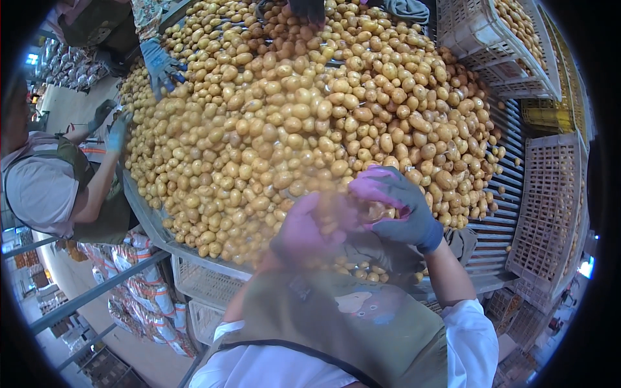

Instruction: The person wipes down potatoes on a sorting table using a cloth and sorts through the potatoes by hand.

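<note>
A broad heap of small yellow-brown potatoes [271, 126] covers the metal sorting table before me. My right hand [402, 208], in a pink and grey work glove, is curled around a potato [378, 211] at the near side of the heap. Beside it on the left is my left hand [310, 228], gloved in the same colours, its fingers bent over some potatoes. A blurred patch in the view covers much of it, so its hold is unclear. A dark cloth [383, 250] lies below my hands, with loose potatoes [364, 272] near my apron.
Bars of a metal roller or grate [509, 165] show on the right. White plastic crates [548, 203] stand along that side, another [485, 39] at top right. A co-worker [43, 184] stands left; other gloved hands [160, 65] reach in from above. Filled bags [145, 291] are stacked lower left.
</note>
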